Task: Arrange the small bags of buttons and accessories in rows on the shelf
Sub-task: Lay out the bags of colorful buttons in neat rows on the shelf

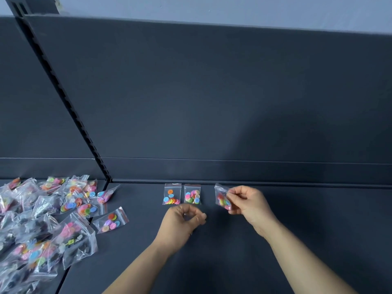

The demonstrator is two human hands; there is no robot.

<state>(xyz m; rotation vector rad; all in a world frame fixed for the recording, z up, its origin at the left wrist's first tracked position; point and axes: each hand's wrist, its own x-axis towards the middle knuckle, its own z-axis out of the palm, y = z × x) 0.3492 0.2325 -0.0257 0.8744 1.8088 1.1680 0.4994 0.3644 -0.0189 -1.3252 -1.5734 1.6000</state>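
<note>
Right hand [248, 202] pinches a seemingly light, slippery button bag [221, 197] by its edge, three o'clock of the row [171, 196]; left hand [182, 219] curled, empty.

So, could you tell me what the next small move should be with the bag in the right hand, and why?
Probably lay the clear plastic bag of coloured buttons, pinched in the right hand, flat on the dark shelf close beside the second laid bag. It hangs tilted, with a wider gap than the first pair shows.
</note>
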